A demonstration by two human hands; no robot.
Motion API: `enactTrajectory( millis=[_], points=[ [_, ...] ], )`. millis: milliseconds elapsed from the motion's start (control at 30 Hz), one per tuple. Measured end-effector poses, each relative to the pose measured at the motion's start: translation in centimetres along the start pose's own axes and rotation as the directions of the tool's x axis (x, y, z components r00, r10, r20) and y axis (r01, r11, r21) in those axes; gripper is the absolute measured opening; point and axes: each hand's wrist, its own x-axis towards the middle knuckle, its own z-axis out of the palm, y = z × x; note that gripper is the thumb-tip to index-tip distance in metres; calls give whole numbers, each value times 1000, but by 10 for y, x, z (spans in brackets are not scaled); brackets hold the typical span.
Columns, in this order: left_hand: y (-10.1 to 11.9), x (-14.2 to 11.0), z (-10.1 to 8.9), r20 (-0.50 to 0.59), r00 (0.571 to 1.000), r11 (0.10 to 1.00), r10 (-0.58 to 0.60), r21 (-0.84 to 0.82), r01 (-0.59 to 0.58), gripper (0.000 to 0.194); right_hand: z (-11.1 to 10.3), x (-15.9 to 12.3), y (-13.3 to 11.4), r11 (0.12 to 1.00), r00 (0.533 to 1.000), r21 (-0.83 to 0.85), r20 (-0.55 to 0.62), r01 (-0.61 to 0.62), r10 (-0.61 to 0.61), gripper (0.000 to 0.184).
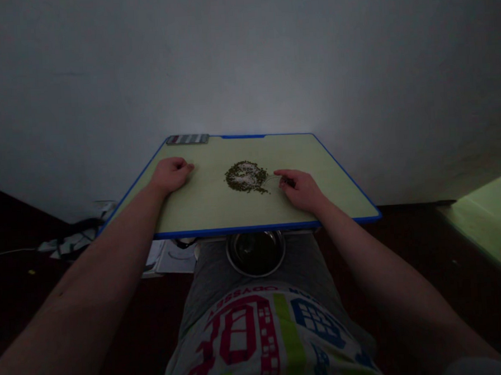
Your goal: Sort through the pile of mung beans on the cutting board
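A heap of small green beans [235,180] mixed with white grains [247,176] lies on the pale board with a blue rim [218,211]. My left hand [172,175] rests on the board left of the heap, its fingers curled in and nothing visible in them. Right of the heap is my right hand [301,189], fingers bent and the index finger pointing toward the beans. Small dark bits show under its fingers, and a faint curved line runs from there to the heap; I cannot make out what it is. On my lap, below the board's near edge, sits a metal bowl [257,272] with a dark inside.
A flat grey object [187,139], perhaps a phone, lies at the board's far left corner. Behind the board stands a plain wall [244,59]. Papers [176,257] and dark cables [78,227] are low on the left. A pale green surface [491,219] is at the right.
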Motion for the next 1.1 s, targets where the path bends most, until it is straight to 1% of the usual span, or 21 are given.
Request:
enactTrajectory(
  millis=[100,267,500,667,800,933,1100],
  points=[
    [0,0,0,-2,1000,1000,-1,-2,1,38,0,-1,-1,1000,1000,21,18,-14,14,35],
    [0,0,-1,1,1000,1000,23,13,-24,38,0,0,-2,1000,1000,8,-11,-13,13,35],
    [0,1,-1,8,1000,1000,27,11,-28,37,0,0,-3,999,999,40,32,-1,0,35],
    [0,2,0,11,1000,999,24,31,-24,36,-1,0,-3,999,1000,40,16,-7,6,35],
    [-1,2,0,10,1000,1000,17,13,-17,37,-1,-1,-2,999,1000,54,4,-8,8,35],
    [0,1,0,12,1000,1000,11,2,-11,37,-1,-3,-3,998,999,57,20,-29,28,34],
    [1,0,0,7,1000,1000,15,7,-15,37,-3,-5,-6,997,999,72,48,-24,21,33]
  ],
)
